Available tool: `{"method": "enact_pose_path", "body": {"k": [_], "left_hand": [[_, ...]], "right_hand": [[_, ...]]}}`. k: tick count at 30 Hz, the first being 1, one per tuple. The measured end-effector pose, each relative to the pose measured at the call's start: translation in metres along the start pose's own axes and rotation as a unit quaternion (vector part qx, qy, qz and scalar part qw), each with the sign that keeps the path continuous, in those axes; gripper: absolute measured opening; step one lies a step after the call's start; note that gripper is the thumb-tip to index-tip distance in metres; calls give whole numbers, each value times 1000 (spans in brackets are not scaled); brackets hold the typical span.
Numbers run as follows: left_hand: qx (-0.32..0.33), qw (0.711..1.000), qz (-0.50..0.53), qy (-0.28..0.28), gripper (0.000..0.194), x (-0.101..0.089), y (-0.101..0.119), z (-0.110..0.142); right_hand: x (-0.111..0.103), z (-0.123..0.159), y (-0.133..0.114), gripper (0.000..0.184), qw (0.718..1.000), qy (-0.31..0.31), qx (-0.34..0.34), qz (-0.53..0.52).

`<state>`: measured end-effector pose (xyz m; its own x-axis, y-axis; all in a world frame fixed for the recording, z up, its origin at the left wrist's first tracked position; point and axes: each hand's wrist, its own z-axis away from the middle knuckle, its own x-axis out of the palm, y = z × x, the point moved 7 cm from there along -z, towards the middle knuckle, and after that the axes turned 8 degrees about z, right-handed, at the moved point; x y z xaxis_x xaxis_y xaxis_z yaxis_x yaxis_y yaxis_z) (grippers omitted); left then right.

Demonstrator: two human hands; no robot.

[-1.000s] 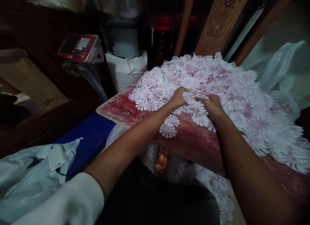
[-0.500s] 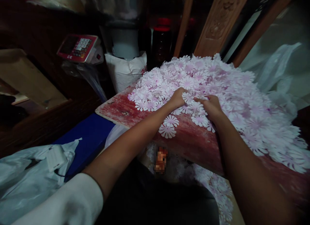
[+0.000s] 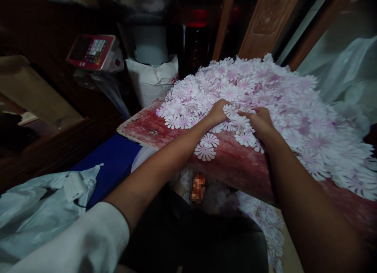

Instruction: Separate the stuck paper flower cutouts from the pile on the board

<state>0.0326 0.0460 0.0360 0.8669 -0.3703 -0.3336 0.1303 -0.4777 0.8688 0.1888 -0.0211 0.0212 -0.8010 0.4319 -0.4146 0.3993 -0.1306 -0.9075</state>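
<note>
A big heap of pale pink paper flower cut-outs point(image 3: 265, 92) covers a worn red board point(image 3: 229, 163). My left hand point(image 3: 217, 112) and my right hand point(image 3: 259, 122) both rest at the near edge of the heap, fingers curled down and closed on flowers between them. Two single flowers point(image 3: 206, 147) lie apart on the bare red board just below my left wrist. More flowers point(image 3: 268, 230) lie lower down, under the board's front edge.
A red weighing scale point(image 3: 91, 51) stands at the back left beside a white sack point(image 3: 150, 82) and dark jars point(image 3: 196, 41). White plastic bags point(image 3: 38, 202) and a blue surface point(image 3: 112, 159) lie to my left. Carved wooden frames point(image 3: 265, 22) lean behind the heap.
My hands stay at the same spot on the heap. The view has shifted slightly, so everything sits a little higher in the picture.
</note>
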Motion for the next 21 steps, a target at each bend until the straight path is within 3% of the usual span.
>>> {"method": "enact_pose_path", "body": {"k": [21], "left_hand": [[-15, 1000, 2, 11, 35, 2, 0, 0]], "right_hand": [[0, 1, 0, 36, 1000, 4, -11, 2]]}}
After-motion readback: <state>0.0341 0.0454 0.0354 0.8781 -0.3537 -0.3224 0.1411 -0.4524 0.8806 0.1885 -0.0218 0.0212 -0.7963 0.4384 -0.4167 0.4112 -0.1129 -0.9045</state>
